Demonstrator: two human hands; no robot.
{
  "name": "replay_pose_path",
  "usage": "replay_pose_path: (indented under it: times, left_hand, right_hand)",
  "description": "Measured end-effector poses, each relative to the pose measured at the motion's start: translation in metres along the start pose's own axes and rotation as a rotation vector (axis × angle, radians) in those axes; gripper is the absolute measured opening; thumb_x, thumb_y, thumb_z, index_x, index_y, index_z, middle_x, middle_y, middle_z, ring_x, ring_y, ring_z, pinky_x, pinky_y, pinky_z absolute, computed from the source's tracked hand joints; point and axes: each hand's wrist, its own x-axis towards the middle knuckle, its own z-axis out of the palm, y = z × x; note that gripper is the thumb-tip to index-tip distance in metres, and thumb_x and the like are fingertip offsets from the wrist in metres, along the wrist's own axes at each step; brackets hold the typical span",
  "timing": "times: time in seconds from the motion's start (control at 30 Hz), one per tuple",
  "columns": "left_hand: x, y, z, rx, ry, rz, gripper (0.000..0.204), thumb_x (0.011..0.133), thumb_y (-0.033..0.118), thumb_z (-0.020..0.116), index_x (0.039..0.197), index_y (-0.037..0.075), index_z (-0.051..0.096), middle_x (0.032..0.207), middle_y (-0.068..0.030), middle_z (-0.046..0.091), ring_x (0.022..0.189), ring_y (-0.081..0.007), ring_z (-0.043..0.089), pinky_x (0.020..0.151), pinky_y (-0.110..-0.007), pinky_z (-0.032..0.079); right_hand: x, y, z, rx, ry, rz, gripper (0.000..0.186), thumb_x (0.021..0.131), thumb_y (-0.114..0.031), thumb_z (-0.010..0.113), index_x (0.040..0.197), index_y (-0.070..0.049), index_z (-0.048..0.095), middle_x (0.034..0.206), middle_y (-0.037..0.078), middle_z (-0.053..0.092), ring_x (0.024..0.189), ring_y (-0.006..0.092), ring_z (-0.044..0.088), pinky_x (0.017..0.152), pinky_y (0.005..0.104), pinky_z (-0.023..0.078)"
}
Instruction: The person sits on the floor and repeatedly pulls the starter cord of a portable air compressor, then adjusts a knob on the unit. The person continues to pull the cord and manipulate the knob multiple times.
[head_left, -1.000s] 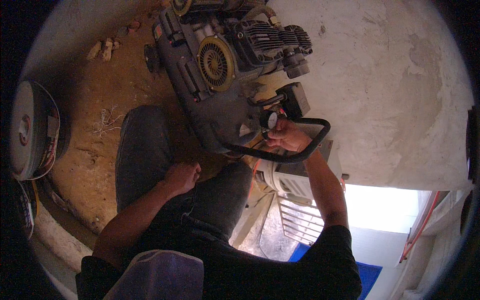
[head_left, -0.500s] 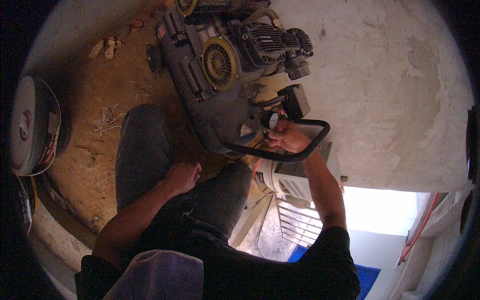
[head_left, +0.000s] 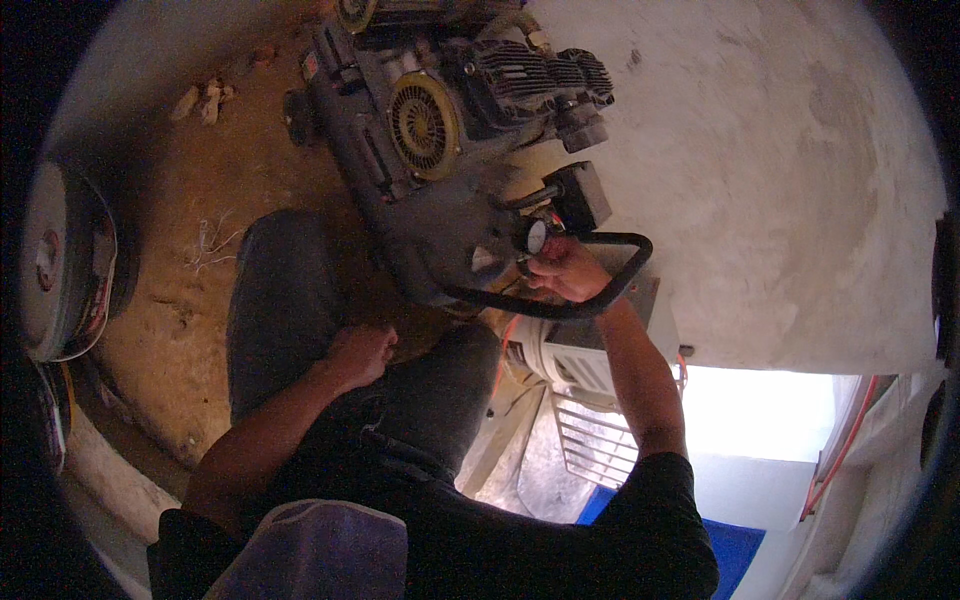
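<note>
Compressor (head_left: pixel 440 225) sits just past my right hand (head_left: pixel 565 270), which is at the gauge (head_left: pixel 537 236), can't tell if gripping. Probably heavy, so I'd grab the stiff-looking handle (head_left: pixel 530 306) round my wrist. Left hand (head_left: pixel 362 354)'s loosely clenched.

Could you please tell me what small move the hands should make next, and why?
Perhaps bring the left hand up to steady the black loop handle: the right hand has its fingers beside the round gauge, within that loop, while the left, loosely curled, seems to hold nothing.
</note>
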Motion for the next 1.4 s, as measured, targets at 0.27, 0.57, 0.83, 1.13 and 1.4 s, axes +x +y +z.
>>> replay_pose_path:
  times: [0.27, 0.57, 0.83, 1.13, 1.4]
  left_hand:
    - [0.003, -0.004, -0.006, 0.075, -0.005, 0.027, 0.024, 0.089, 0.018, 0.059, 0.111, 0.008, 0.061, 0.101, -0.0129, 0.067, 0.093, -0.0316, 0.065, 0.081, -0.045, 0.05]
    - [0.005, 0.0, -0.013, 0.112, -0.023, -0.009, 0.022, 0.089, 0.018, 0.058, 0.108, 0.007, 0.061, 0.098, -0.0136, 0.068, 0.091, -0.0323, 0.065, 0.081, -0.045, 0.051]
    - [0.007, 0.003, -0.023, 0.163, 0.047, 0.072, 0.016, 0.09, 0.019, 0.058, 0.1, 0.007, 0.061, 0.093, -0.0144, 0.067, 0.087, -0.036, 0.064, 0.076, -0.049, 0.051]
    - [0.003, -0.003, -0.019, 0.215, 0.032, 0.055, 0.02, 0.089, 0.022, 0.06, 0.104, 0.008, 0.059, 0.093, -0.0142, 0.067, 0.087, -0.0353, 0.064, 0.076, -0.048, 0.051]
    - [0.003, 0.009, -0.026, 0.207, -0.027, -0.01, 0.019, 0.089, 0.02, 0.06, 0.104, 0.008, 0.061, 0.095, -0.0147, 0.068, 0.088, -0.0355, 0.065, 0.077, -0.047, 0.051]
  right_hand:
    - [0.004, 0.005, 0.005, 0.295, -0.008, -0.029, 0.008, 0.087, -0.006, 0.067, 0.09, -0.005, 0.061, 0.078, 0.002, 0.061, 0.065, 0.0142, 0.059, 0.056, 0.0316, 0.049]
    - [-0.012, 0.02, 0.027, -0.231, 0.437, -0.32, 0.015, 0.081, -0.007, 0.072, 0.091, -0.002, 0.063, 0.077, 0.002, 0.065, 0.063, 0.0139, 0.062, 0.054, 0.0279, 0.048]
    - [-0.01, 0.041, 0.028, -0.104, 0.312, -0.647, 0.009, 0.085, -0.007, 0.066, 0.093, -0.002, 0.065, 0.087, 0.008, 0.066, 0.078, 0.0201, 0.064, 0.073, 0.0327, 0.053]
    - [-0.015, 0.016, 0.034, -0.013, 0.296, -0.309, 0.019, 0.082, -0.013, 0.073, 0.091, 0.002, 0.067, 0.073, 0.006, 0.064, 0.065, 0.0176, 0.062, 0.06, 0.0304, 0.051]
    - [-0.014, 0.01, 0.025, -0.337, 0.223, -0.643, 0.016, 0.081, -0.013, 0.074, 0.085, 0.0, 0.067, 0.071, 0.006, 0.064, 0.065, 0.0168, 0.061, 0.059, 0.03, 0.049]
